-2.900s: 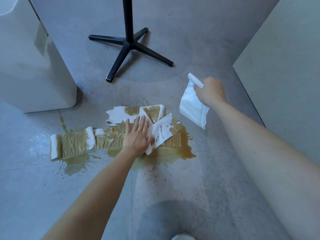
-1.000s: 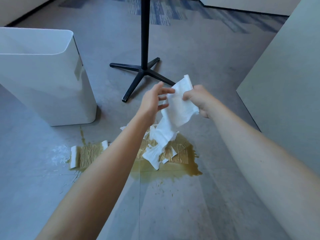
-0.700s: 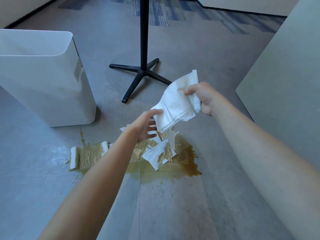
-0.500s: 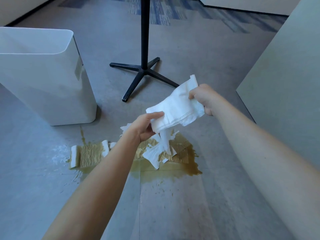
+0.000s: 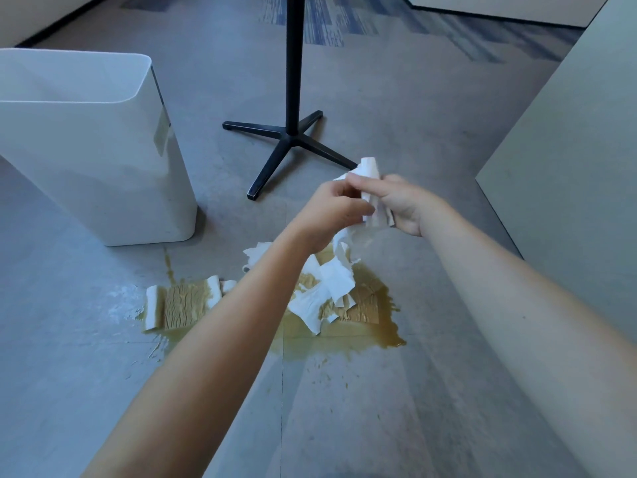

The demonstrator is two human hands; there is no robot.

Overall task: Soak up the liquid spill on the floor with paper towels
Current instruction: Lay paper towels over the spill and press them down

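A brown liquid spill (image 5: pixel 375 334) spreads across the grey floor. Several paper towels lie in it: a soaked strip (image 5: pixel 181 305) at the left and crumpled, partly stained white sheets (image 5: pixel 331 288) in the middle. Above the spill, both hands hold a clean white paper towel (image 5: pixel 370 174) bunched between them. My left hand (image 5: pixel 332 212) grips its left side with curled fingers. My right hand (image 5: pixel 403 205) pinches its right side, and a loose end hangs down below the hands toward the sheets on the floor.
A white waste bin (image 5: pixel 93 146) stands on the floor at the left, close to the spill. A black stand with cross-shaped feet (image 5: pixel 289 136) is behind the spill. A grey panel (image 5: pixel 568 160) rises at the right. Small splashes dot the floor in front of the spill.
My left hand rose from pressing the towels on the floor and took hold of the clean towel in my right hand. The two hands have since drawn together, bunching the towel.
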